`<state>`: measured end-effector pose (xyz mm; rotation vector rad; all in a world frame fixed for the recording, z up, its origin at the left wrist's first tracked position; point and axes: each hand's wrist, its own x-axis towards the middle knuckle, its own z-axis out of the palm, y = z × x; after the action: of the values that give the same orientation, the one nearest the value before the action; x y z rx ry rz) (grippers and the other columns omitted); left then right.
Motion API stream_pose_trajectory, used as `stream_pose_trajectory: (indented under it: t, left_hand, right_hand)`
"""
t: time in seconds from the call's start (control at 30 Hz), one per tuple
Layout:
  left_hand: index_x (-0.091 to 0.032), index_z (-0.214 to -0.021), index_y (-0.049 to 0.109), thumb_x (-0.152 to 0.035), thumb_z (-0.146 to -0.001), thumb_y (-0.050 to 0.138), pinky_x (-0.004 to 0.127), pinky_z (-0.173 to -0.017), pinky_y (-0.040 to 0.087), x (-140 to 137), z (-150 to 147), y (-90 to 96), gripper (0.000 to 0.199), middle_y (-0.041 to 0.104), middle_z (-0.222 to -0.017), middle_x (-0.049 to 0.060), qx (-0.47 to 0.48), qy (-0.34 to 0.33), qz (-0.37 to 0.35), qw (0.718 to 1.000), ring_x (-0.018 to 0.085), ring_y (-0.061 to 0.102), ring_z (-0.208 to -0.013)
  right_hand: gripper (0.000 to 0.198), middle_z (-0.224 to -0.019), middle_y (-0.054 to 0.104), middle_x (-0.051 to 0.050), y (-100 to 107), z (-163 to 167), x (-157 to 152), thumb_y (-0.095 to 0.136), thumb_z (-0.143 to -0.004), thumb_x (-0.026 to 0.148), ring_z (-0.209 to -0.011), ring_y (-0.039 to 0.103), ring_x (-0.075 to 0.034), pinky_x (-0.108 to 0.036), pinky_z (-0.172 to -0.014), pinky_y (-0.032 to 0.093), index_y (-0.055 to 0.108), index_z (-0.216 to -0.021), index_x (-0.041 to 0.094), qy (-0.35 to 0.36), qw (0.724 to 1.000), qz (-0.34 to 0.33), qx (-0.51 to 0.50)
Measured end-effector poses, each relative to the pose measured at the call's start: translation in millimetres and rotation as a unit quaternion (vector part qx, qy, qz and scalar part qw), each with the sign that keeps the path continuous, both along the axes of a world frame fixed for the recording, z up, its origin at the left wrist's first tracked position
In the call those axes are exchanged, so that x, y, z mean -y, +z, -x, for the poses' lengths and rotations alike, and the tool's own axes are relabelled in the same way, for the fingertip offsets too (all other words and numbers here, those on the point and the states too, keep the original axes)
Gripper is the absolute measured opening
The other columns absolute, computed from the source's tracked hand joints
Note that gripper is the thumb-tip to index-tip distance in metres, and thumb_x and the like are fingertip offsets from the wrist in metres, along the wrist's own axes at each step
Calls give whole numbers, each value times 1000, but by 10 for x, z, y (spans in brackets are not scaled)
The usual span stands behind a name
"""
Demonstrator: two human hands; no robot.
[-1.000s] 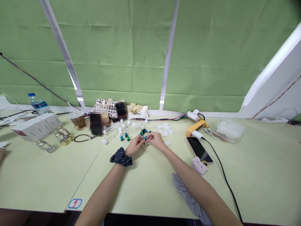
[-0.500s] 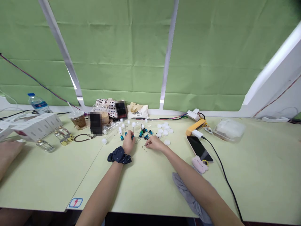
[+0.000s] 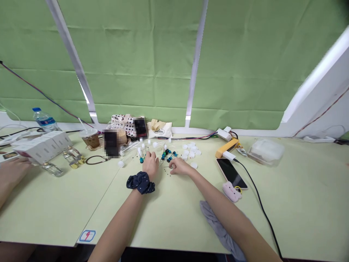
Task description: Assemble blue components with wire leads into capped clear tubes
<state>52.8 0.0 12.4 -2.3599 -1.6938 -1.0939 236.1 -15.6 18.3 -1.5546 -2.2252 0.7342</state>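
Note:
My left hand, with a dark dotted scrunchie on its wrist, rests low over the table with fingers curled down. Its fingertips are hidden, so what they hold does not show. A teal piece with thin wire-like stalks lies just left of it. My right hand is closed, thumb and index finger bent toward each other at the tabletop. A thin stick-like bit shows at its fingertips, too small to name. Between and beyond the hands lies a cluster of teal and black stalked pieces. Tiny dark bits lie nearby.
Several white round caps lie behind my right hand. Right of them are a phone, a yellow device, a black cable and a plastic box. Glass bottles, white boxes and another person's hand are left.
My left hand has drawn slightly toward me and right, off the teal pieces. My right hand has barely shifted, its thumb lower. The other person's hand has moved forward at the left.

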Motion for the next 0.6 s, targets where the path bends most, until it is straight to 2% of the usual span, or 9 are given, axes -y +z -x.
stream_pose_trajectory:
  t: [0.1,0.17,0.27,0.4,0.5,0.6]
  left_hand:
    - [-17,-95,55,-18,-82,45,37,-79,43,-61,-77,-124,16,48,-98,11,15,-131,-6,991,23,51,-87]
    - [-20,-101,57,-18,-82,46,41,-86,40,-144,-112,-230,22,47,-113,12,16,-169,-17,985,25,47,-100]
    - [-23,-105,60,-16,-82,47,45,-90,38,-281,-130,-358,28,50,-118,11,23,-184,-8,983,28,44,-107]
    - [-19,-95,65,-15,-78,49,41,-85,43,-371,-95,-416,23,58,-100,11,73,-189,26,979,25,53,-95]
    - [-18,-86,65,-15,-74,51,36,-77,47,-336,-49,-382,19,61,-93,9,149,-188,52,969,22,58,-86]
    - [-19,-92,62,-17,-73,53,34,-74,49,-263,-16,-321,21,63,-96,8,257,-207,97,939,21,59,-87]
  right_hand:
    - [13,-62,64,-1,14,3,6,73,-61,23,-62,58,-13,-20,-56,38,64,-68,16,-32,999,-12,-4]
    - [14,-57,63,0,19,-4,6,66,-70,28,-60,58,-13,-20,-57,37,61,-64,17,-47,998,-31,-6]
    - [20,-48,60,2,7,-18,-7,55,-80,33,-55,57,-12,-21,-58,38,59,-66,18,-57,997,-36,-32]
    - [13,-51,60,1,-28,-15,-41,57,-78,26,-50,57,-11,-20,-55,40,59,-69,17,-59,994,-16,-95]
    - [6,-58,62,0,-50,3,-57,57,-75,17,-52,58,-11,-20,-54,42,62,-73,16,-65,988,-12,-138]
    - [9,-66,64,-1,-64,20,-67,56,-76,19,-50,57,-11,-22,-55,43,64,-75,16,-80,983,-42,-158]
